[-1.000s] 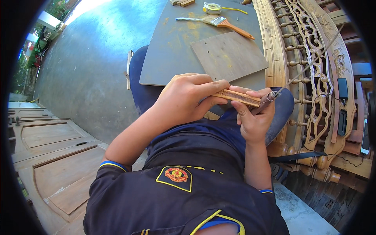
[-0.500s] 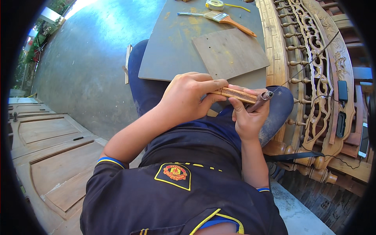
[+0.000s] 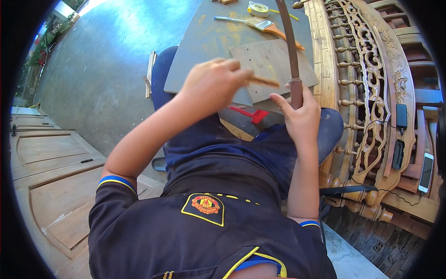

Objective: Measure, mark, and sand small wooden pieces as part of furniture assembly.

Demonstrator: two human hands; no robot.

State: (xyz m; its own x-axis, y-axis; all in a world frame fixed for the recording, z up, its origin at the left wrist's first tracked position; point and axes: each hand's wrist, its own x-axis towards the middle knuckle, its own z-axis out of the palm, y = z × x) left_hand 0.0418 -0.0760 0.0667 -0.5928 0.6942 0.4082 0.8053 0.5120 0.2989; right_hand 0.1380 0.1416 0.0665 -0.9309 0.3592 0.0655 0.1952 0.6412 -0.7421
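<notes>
The left hand (image 3: 216, 83) now alone pinches the wooden strip (image 3: 265, 82) above the desk's (image 3: 204, 44) near edge; the right hand (image 3: 304, 116), no longer steadying it, grips the long-bladed tool (image 3: 292, 46).

Left edge: a bare strip of the gray table (image 3: 197, 43) gives passage down to the left hand (image 3: 213, 81), which blocks the near left corner.
Table middle: the paintbrush (image 3: 267, 26) lies across; the tape measure (image 3: 257, 9) sits beyond.
Near right corner: covered by a flat board (image 3: 261, 56).
Right edge: carved railing (image 3: 382, 79) stands alongside; the long tool (image 3: 292, 51) rises just inside.
Between hands: a narrow gap, the wood piece (image 3: 265, 82) jutting in.
</notes>
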